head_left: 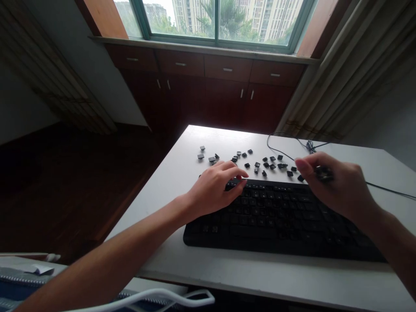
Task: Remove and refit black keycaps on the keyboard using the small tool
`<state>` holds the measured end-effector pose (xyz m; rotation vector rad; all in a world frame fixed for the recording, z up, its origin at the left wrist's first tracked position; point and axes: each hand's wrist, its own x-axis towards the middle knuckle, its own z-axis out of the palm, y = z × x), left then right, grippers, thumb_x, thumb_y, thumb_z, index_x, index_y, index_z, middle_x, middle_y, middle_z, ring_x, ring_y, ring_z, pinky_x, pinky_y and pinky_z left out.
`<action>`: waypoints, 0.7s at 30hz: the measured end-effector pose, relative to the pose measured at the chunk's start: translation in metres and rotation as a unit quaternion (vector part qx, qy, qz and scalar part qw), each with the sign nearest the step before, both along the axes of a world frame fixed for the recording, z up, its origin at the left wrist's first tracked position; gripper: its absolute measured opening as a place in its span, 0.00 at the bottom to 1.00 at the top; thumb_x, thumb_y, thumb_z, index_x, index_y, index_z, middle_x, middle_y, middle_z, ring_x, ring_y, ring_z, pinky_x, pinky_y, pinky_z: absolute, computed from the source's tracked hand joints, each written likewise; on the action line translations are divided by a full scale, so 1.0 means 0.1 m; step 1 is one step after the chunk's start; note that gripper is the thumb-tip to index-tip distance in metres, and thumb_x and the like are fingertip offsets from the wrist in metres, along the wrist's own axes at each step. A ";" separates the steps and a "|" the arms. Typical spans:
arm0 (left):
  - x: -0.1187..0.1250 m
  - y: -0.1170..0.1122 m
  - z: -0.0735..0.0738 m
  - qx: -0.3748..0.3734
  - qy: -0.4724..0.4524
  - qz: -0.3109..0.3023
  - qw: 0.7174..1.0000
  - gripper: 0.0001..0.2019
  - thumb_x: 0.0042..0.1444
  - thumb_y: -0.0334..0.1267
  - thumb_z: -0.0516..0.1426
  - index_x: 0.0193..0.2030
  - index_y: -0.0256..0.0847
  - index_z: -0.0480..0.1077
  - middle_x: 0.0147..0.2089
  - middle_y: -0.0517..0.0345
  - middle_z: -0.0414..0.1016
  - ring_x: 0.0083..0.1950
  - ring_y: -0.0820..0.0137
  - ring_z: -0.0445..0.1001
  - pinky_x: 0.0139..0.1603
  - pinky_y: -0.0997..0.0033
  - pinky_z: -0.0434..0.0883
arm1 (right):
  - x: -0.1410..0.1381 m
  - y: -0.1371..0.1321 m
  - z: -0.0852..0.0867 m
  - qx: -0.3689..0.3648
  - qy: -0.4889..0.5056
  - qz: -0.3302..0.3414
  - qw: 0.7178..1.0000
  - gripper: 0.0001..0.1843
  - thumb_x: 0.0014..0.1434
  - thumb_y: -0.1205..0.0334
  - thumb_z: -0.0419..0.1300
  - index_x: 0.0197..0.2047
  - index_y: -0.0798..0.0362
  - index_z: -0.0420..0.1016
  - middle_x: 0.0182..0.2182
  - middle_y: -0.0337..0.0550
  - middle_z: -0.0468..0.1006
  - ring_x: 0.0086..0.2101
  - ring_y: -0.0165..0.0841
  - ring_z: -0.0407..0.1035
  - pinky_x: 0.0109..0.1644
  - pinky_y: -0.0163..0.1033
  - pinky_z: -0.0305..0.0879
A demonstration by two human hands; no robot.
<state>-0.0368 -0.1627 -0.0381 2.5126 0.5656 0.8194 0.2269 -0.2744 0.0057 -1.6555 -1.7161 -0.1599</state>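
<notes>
A black keyboard (260, 234) lies on the white table, with many of its keycaps off and the bare key sockets showing. My left hand (216, 184) is over its upper left part, thumb and index fingertips close together at the back edge. Whatever is between those fingertips is too small to make out. Above the keyboard's right part, my right hand (341, 186) is closed, its fingers curled around something dark that I cannot name. Several loose black keycaps (272, 166) lie scattered behind the keyboard; a few keycaps (212, 159) sit just beyond my left hand.
A thin black cable (390, 189) runs across the white table (162, 260) at the right, with a bundled part (311, 146) at the back. A white curved bar (156, 294) is at the front left. Wooden cabinets (227, 95) stand beyond, under a window.
</notes>
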 end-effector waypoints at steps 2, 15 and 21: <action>0.00 -0.01 -0.02 0.026 0.022 -0.001 0.999 0.09 0.67 0.38 0.56 0.49 0.42 0.76 0.46 0.54 0.78 0.47 0.66 0.74 0.47 0.63 0.73 | 0.24 0.03 -0.11 -0.026 -0.140 0.020 0.990 0.12 0.66 0.52 0.59 0.44 0.50 0.78 0.35 0.46 0.83 0.29 0.37 0.74 0.34 0.42 0.64; 0.01 0.02 -0.01 0.104 0.059 -0.004 0.993 0.10 0.67 0.38 0.55 0.50 0.41 0.75 0.46 0.52 0.77 0.46 0.65 0.73 0.46 0.62 0.74 | 0.79 0.19 -0.30 -0.221 -0.060 0.008 0.973 0.20 0.66 0.45 0.57 0.44 0.50 0.82 0.47 0.48 0.80 0.41 0.42 0.76 0.47 0.46 0.71; 0.00 0.03 -0.03 0.091 0.066 -0.005 0.994 0.10 0.68 0.38 0.55 0.50 0.41 0.75 0.47 0.53 0.77 0.46 0.65 0.73 0.47 0.62 0.74 | 0.52 0.01 -0.30 -0.166 -0.066 0.069 0.982 0.16 0.67 0.61 0.56 0.55 0.49 0.76 0.52 0.48 0.78 0.45 0.42 0.77 0.50 0.47 0.72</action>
